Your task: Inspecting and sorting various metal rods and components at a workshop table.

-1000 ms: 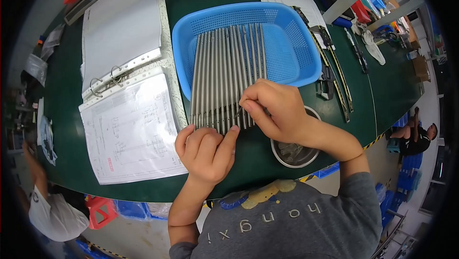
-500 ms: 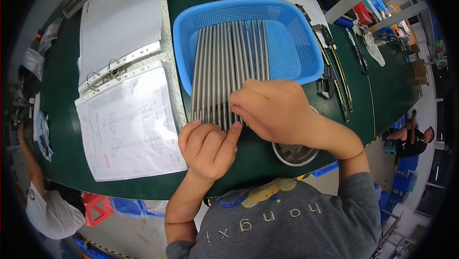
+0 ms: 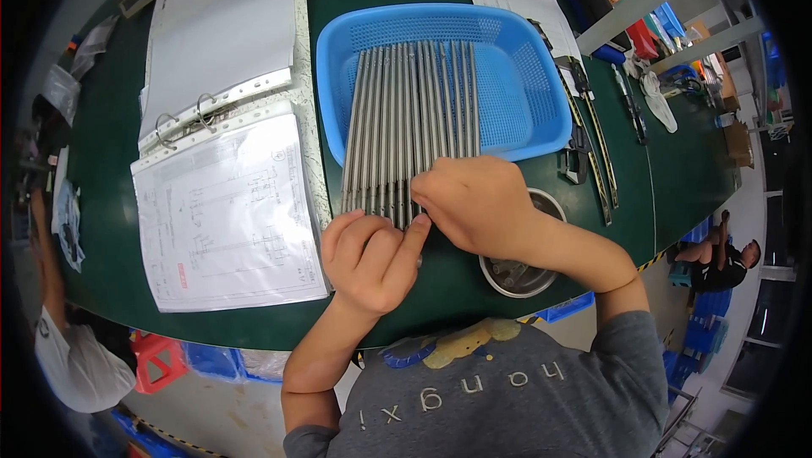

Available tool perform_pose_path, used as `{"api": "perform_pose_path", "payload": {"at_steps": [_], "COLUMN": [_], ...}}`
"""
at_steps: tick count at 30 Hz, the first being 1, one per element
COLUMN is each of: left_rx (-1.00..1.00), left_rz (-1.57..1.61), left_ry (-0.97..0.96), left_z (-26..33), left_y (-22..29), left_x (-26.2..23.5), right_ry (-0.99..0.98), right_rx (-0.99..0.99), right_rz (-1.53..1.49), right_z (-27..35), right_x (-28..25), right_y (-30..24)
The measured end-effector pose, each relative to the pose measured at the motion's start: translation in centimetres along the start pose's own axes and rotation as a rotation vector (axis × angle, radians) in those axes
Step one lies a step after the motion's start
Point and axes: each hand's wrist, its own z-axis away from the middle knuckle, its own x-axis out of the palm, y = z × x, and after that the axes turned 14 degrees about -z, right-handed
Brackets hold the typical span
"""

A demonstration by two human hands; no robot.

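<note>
Slim, silver-grey metal rods [image 3: 387, 124], darker toward their near ends, lie side by side over the blue basket [image 3: 548, 90] rim. Left hand [image 3: 370, 262] touches rod ends, right hand [image 3: 474, 202] bunched beside; can't tell either grip.

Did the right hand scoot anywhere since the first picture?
Yes. Judged against the blue basket, the right hand has shifted a little to the left, across the metal rods.
</note>
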Motion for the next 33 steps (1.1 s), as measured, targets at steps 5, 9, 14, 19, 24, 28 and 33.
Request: {"api": "perform_pose_path", "payload": {"at_steps": [5,9,14,19,24,28,33], "left_rx": [-0.014,-0.02,-0.019,-0.028,0.013,0.029,0.036], "left_rz": [0.033,0.063,0.05,0.041,0.067,0.088,0.112], "left_ry": [-0.019,-0.034,-0.026,-0.012,-0.029,-0.024,-0.023], "left_z": [-0.1,-0.2,0.0,0.0,-0.1,-0.1,-0.1], "left_y": [-0.2,-0.1,-0.3,-0.6,-1.2,-1.3,-1.3], "left_x": [0.0,0.0,0.0,0.0,-0.2,-0.2,-0.1], "right_ry": [0.041,0.251,0.188,0.132,0.15,0.13,0.035], "right_rx": [0.011,0.043,0.038,0.085,0.097,0.097,-0.008], "right_rz": [-0.038,-0.091,-0.191,-0.236,-0.24,-0.179,-0.04], "right_z": [-0.3,-0.4,-1.2,-0.8,-0.7,-0.7,-0.6], "right_x": [-1.0,-0.9,-1.0,-0.4,-0.2,-0.4,-0.3], "right_y": [-0.3,0.1,0.0,0.2,0.4,0.1,-0.1]}}
